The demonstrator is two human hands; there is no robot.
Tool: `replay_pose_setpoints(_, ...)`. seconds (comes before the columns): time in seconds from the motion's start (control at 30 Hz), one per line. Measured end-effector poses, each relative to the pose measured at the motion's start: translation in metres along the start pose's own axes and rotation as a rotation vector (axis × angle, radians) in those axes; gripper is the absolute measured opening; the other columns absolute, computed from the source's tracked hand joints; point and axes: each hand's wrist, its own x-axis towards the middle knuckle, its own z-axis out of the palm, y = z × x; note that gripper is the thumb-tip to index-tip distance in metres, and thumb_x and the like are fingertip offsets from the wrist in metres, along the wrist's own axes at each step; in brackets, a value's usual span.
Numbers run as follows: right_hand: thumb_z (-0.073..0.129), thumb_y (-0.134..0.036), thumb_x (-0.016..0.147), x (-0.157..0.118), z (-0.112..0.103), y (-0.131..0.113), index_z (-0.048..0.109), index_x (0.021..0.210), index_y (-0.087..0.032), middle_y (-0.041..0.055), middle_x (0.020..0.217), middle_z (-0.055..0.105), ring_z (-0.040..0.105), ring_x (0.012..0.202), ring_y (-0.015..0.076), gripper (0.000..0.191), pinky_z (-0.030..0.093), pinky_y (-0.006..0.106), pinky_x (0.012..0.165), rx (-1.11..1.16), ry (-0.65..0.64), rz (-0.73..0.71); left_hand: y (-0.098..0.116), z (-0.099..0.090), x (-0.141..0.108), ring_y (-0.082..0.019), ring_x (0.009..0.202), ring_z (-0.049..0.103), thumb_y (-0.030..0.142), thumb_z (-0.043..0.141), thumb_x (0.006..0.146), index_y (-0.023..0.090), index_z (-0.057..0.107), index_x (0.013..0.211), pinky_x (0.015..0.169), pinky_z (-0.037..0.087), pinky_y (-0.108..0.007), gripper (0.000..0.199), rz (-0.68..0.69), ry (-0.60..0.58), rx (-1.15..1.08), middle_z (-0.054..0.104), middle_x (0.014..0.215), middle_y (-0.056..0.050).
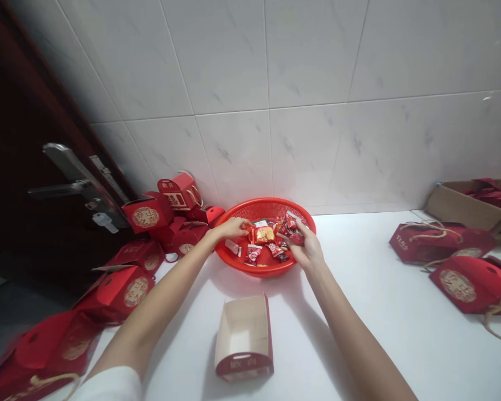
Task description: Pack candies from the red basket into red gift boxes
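Observation:
A red plastic basket (264, 272) with small wrapped sweets in it stands at the middle of the white table. Inside it, near the left rim, my left hand (232, 228) has its fingers bent at a red and gold packet (264, 234); whether they grip anything is hard to make out. My right hand (309, 245), over the right rim, is closed on red candy packets (291, 225). Another red packet (253, 254) lies at the basket's front. Nearer to me stands an open gift box (244, 328), dark red outside and pale inside, with nothing in it.
Several red gift boxes (136, 289) line the left side, some stacked by the wall. On the right are more red boxes (459, 281) with rope handles and a cardboard carton (463, 206). A dark door with a metal handle (73, 178) borders the left; a tiled wall (309, 150) rises behind.

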Motion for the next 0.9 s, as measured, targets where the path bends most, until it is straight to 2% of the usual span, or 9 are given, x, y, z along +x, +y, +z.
replay_pose_setpoints(0.2, 0.085, -0.026, 0.068, 0.004, -0.005, 0.0, 0.072, 0.075, -0.022, -0.002, 0.07, 0.073, 0.072, 0.078, 0.0209, 0.016, 0.061, 0.041, 0.082, -0.045, -0.054, -0.008, -0.004, 0.011, -0.006, -0.029, 0.087, 0.068, 0.013, 0.076, 0.043, 0.024, 0.079, 0.081, 0.075, 0.049, -0.03, 0.039, -0.074, -0.205, 0.13, 0.076, 0.083, -0.005)
replay_pose_setpoints(0.3, 0.084, -0.024, 0.07, 0.003, -0.003, 0.0, 0.072, 0.074, -0.021, -0.0015, 0.071, 0.074, 0.072, 0.078, 0.0207, 0.013, 0.062, 0.041, 0.082, -0.043, -0.032, -0.007, -0.002, 0.019, -0.004, -0.029, 0.078, 0.066, 0.01, 0.073, 0.043, 0.022, 0.074, 0.064, 0.074, 0.048, -0.033, 0.024, -0.077, -0.23, 0.119, 0.07, 0.067, -0.005)
replay_pose_setpoints(0.37, 0.084, -0.022, 0.069, 0.001, -0.001, -0.001, 0.071, 0.072, -0.021, -0.0009, 0.072, 0.075, 0.072, 0.076, 0.0203, 0.012, 0.062, 0.04, 0.08, -0.01, 0.005, 0.0, 0.002, 0.019, -0.002, -0.027, 0.075, 0.065, 0.015, 0.073, 0.048, 0.02, 0.07, 0.059, 0.073, 0.048, -0.033, 0.012, -0.053, -0.221, 0.061, 0.068, 0.063, -0.005)
replay_pose_setpoints(0.43, 0.084, -0.02, 0.068, -0.001, 0.002, -0.001, 0.071, 0.07, -0.02, -0.0004, 0.072, 0.076, 0.072, 0.075, 0.02, 0.013, 0.062, 0.039, 0.079, 0.015, 0.028, 0.002, 0.006, 0.016, 0.0, -0.025, 0.074, 0.065, 0.026, 0.07, 0.061, 0.019, 0.069, 0.061, 0.07, 0.048, -0.031, 0.008, -0.016, -0.215, -0.039, 0.068, 0.063, -0.005)
replay_pose_setpoints(0.57, 0.085, -0.02, 0.067, -0.002, 0.005, -0.001, 0.07, 0.069, -0.02, 0.0001, 0.072, 0.077, 0.072, 0.074, 0.0198, 0.015, 0.062, 0.037, 0.077, 0.015, 0.02, 0.002, 0.017, 0.005, -0.002, -0.022, 0.079, 0.068, 0.045, 0.056, 0.082, 0.015, 0.073, 0.091, 0.068, 0.05, -0.028, 0.035, 0.063, -0.204, -0.282, 0.075, 0.084, -0.009)
replay_pose_setpoints(0.63, 0.085, -0.021, 0.067, -0.002, 0.004, -0.001, 0.071, 0.072, -0.02, 0.0009, 0.075, 0.077, 0.073, 0.076, 0.0204, 0.015, 0.062, 0.037, 0.079, 0.005, 0.002, 0.003, 0.022, 0.002, -0.006, -0.022, 0.082, 0.069, 0.049, 0.058, 0.082, 0.014, 0.072, 0.104, 0.07, 0.05, -0.029, 0.043, 0.095, -0.171, -0.449, 0.075, 0.093, -0.01)
replay_pose_setpoints(0.73, 0.085, -0.022, 0.069, -0.001, 0.003, -0.001, 0.072, 0.076, -0.019, 0.0023, 0.078, 0.079, 0.074, 0.082, 0.0214, 0.015, 0.061, 0.037, 0.082, -0.013, -0.019, 0.003, 0.029, 0.002, -0.011, -0.019, 0.074, 0.065, 0.05, 0.073, 0.074, 0.014, 0.071, 0.105, 0.068, 0.049, -0.029, 0.047, 0.131, -0.147, -0.701, 0.073, 0.087, -0.007)
replay_pose_setpoints(0.83, 0.085, -0.023, 0.069, 0.0, 0.002, -0.001, 0.073, 0.079, -0.019, 0.0027, 0.08, 0.079, 0.074, 0.085, 0.0218, 0.016, 0.061, 0.037, 0.083, -0.034, -0.027, 0.004, 0.036, 0.005, -0.016, -0.015, 0.068, 0.06, 0.047, 0.078, 0.073, 0.014, 0.072, 0.103, 0.065, 0.047, -0.027, 0.045, 0.173, -0.124, -0.775, 0.07, 0.081, -0.004)
replay_pose_setpoints(0.9, 0.084, -0.023, 0.07, -0.001, 0.002, -0.001, 0.073, 0.081, -0.019, 0.0026, 0.08, 0.079, 0.075, 0.087, 0.022, 0.016, 0.061, 0.036, 0.084, -0.043, -0.025, 0.005, 0.04, 0.007, -0.019, -0.015, 0.074, 0.062, 0.047, 0.078, 0.074, 0.014, 0.07, 0.107, 0.069, 0.048, -0.027, 0.047, 0.201, -0.101, -0.813, 0.07, 0.087, -0.004)
